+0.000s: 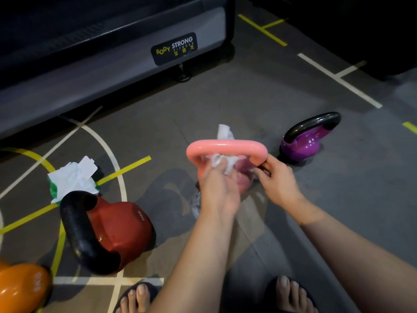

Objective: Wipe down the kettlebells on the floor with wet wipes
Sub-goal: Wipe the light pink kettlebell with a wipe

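Head view, looking down past two bare forearms. Centre of the floor (225, 98), just ahead of the feet: pink kettlebell (225, 146), upright, well apart from the purple kettlebell (302, 143) tipped over to the right and the red kettlebell (121, 227) lying on its side to the left.

Left hand (217, 188) bunched round a white wet wipe (222, 162), pushing it through the handle loop onto the top of the ball. Right hand (278, 180) curled round the right corner of the handle, steadying.

Hold that right grip firm to stop any rocking or rolling under the rubbing. Work the wipe around the inside of the loop and both handle roots, likely the grubbiest spots, then down over the ball. Refold to a fresh face once grey. Shift the right hand afterwards and wipe the patch hidden beneath it. Fetch a new sheet from the pack of wipes (72, 177) just beside the red kettlebell when dry.

Probably mid-task; impossible to tell the cleanliness of the orange kettlebell (20, 285) at lower left.
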A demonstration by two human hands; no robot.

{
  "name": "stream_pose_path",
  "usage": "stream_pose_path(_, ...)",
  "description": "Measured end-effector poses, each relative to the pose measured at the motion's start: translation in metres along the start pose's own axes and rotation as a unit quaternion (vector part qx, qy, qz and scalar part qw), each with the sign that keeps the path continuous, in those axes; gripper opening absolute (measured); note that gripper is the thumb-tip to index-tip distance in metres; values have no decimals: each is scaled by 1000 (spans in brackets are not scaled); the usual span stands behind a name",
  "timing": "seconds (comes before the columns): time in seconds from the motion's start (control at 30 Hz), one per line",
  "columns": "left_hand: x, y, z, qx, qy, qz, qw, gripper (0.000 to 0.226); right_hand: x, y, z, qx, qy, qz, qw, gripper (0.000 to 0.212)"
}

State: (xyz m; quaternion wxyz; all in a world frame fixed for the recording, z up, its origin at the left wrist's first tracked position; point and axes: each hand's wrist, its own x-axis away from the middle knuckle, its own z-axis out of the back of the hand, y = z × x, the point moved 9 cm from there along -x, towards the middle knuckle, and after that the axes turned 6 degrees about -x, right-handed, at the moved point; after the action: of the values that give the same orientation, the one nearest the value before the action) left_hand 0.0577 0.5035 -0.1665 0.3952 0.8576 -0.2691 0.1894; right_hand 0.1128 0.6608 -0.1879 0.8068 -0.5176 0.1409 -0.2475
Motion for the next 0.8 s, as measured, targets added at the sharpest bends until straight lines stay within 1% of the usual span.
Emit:
stream_pose_path(0.1, -4, 21, 25, 71, 46, 3, 996, 27, 1, -1, -1, -28, -4, -6, 1000, 26)
stream_pose_path(0.17, -1, 23, 23, 65, 36, 0, 997, 26, 1, -2, -1, -25, 2, -5, 1000, 26)
stream_pose_path(0.3, 8, 3, -3, -28, 17, -16, 999, 28, 2, 1, -1, 3, 7, -5, 1000, 30)
stream_pose_path(0.37, 12, -10, -15, -85, -8, 1, 996, 33, 3, 0, -1, 4, 5, -9, 1000, 28)
stream_pose_path(0.43, 10, -15, -15, -108, -24, 25, 994, 35, 3, 0, 1, 9, 5, -12, 1000, 24)
stream_pose_path(0.5, 6, -6, -8, -58, -34, 27, 997, 32, 3, -1, 1, 20, 7, -8, 1000, 23)
stream_pose_path(0.57, 0, 10, 9, 27, -9, 15, 999, 30, 2, -2, 1, 13, 10, -10, 1000, 24)
stream_pose_path(0.63, -3, 16, 23, 73, 32, 15, 997, 30, 3, -3, 1, -1, 5, -12, 1000, 26)
stream_pose_path(0.7, -5, 17, 25, 64, 47, 8, 997, 25, 3, -4, 0, 1, 3, -15, 1000, 26)
stream_pose_path(0.8, -2, 14, 9, 21, 36, -16, 999, 22, 3, -4, 1, 23, 4, -11, 1000, 25)
